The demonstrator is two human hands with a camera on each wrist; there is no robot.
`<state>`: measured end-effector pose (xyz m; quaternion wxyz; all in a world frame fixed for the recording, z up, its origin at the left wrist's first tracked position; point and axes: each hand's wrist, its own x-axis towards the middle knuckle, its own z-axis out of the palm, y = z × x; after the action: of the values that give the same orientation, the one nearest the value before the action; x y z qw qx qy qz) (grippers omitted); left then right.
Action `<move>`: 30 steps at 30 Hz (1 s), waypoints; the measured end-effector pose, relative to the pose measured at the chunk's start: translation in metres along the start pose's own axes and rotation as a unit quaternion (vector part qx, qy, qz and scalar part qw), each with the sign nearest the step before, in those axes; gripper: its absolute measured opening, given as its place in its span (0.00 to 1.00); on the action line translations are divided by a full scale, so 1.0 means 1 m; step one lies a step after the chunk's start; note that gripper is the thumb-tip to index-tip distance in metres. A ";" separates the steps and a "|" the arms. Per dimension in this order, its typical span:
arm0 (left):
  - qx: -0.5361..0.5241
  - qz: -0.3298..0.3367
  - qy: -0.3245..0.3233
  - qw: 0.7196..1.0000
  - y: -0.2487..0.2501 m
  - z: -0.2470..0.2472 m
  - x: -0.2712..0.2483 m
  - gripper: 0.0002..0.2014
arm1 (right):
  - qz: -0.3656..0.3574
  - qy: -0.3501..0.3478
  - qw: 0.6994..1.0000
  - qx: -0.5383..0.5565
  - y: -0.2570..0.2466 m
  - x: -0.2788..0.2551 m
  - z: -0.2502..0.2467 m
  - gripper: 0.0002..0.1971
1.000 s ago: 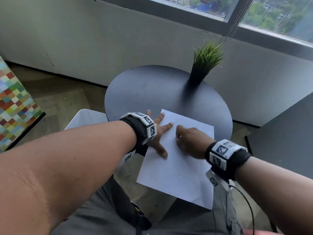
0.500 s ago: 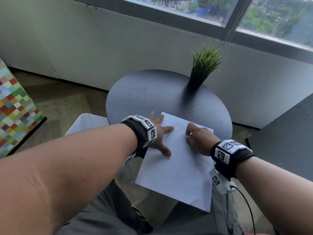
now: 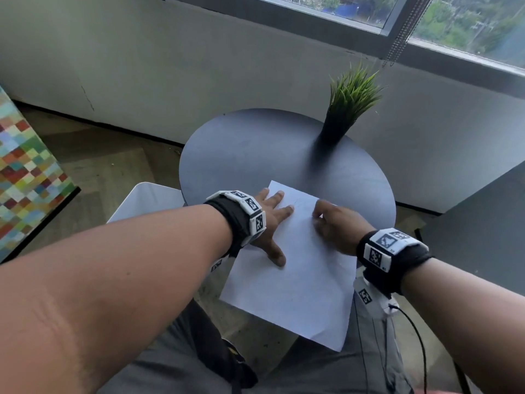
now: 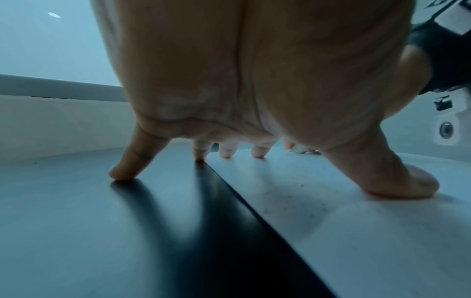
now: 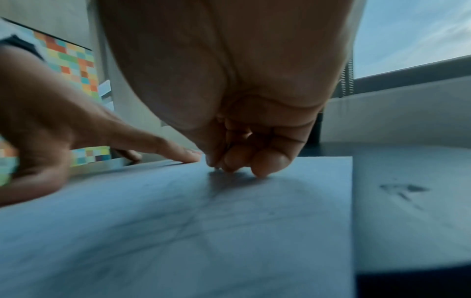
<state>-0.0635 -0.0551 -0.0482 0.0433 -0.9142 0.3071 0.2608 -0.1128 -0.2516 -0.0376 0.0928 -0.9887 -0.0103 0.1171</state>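
Round table [image 3: 255, 149] — paper [image 3: 298, 294] beneath left hand [image 3: 270, 223]; curled fingers [image 5: 267, 163] of right hand [image 3: 338, 228] touching.

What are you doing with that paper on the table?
A person sits at a round dark table with a white sheet of paper on it. The left hand is spread wide, fingertips pinning the sheet's left edge. The right hand presses curled fingertips on the paper near its far end.

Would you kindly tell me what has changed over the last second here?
The right hand, fingers curled, slid its fingertips across the sheet of paper toward its far right edge. The left hand stayed splayed on the paper's left edge, and the paper and potted plant kept their places.
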 end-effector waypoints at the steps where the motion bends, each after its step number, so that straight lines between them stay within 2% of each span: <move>1: 0.002 0.000 -0.003 1.000 -0.001 0.001 0.003 0.66 | -0.022 -0.011 1.000 -0.011 -0.003 -0.004 0.001 0.07; 4: 0.013 0.006 -0.009 1.000 -0.002 0.000 0.007 0.67 | -0.170 -0.093 0.981 -0.012 -0.029 -0.026 0.010 0.07; 5: 0.018 0.008 -0.009 1.000 -0.001 -0.001 0.007 0.66 | -0.195 -0.113 0.974 -0.016 -0.031 -0.031 0.013 0.06; 6: 0.021 0.009 -0.009 1.000 0.001 -0.002 0.007 0.66 | -0.193 -0.112 0.975 -0.016 -0.028 -0.029 0.014 0.07; 10: 0.027 0.003 -0.007 1.000 0.004 -0.002 0.007 0.65 | -0.046 -0.019 0.998 0.025 -0.002 -0.007 0.003 0.07; 11: 0.026 0.002 -0.007 1.000 0.004 -0.002 0.007 0.65 | -0.045 -0.023 0.998 0.031 -0.003 -0.010 0.002 0.06; 14: 0.022 0.002 -0.008 1.000 0.002 -0.002 0.008 0.65 | -0.142 -0.096 0.985 0.026 -0.025 -0.028 0.009 0.05; 16: 0.023 0.001 -0.009 1.000 0.002 -0.001 0.009 0.65 | -0.167 -0.111 0.980 0.009 -0.027 -0.030 0.010 0.06; 19: 0.014 0.002 0.000 1.000 0.003 0.003 0.011 0.65 | -0.060 -0.043 0.997 0.008 -0.009 -0.010 0.000 0.04; 20: 0.013 0.002 0.001 1.000 0.002 0.004 0.010 0.65 | -0.038 -0.029 0.999 0.001 -0.006 -0.008 -0.001 0.04; 21: 0.012 0.002 0.001 1.000 0.002 0.004 0.010 0.65 | -0.046 -0.029 0.998 -0.009 -0.009 -0.011 0.000 0.06; 25: 0.017 0.007 -0.003 1.000 0.000 0.003 0.011 0.66 | -0.166 -0.117 0.979 -0.024 -0.036 -0.035 0.015 0.06; 26: 0.018 0.007 -0.003 1.000 0.000 0.003 0.011 0.66 | -0.160 -0.117 0.980 -0.025 -0.033 -0.033 0.013 0.06; 30: 0.016 0.000 -0.004 1.000 0.003 0.003 0.009 0.65 | -0.030 -0.043 0.998 -0.018 -0.005 -0.013 -0.004 0.07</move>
<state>-0.0606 -0.0615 -0.0545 0.0588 -0.9125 0.3107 0.2596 -0.1243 -0.2478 -0.0299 0.0782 -0.9835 -0.0464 0.1564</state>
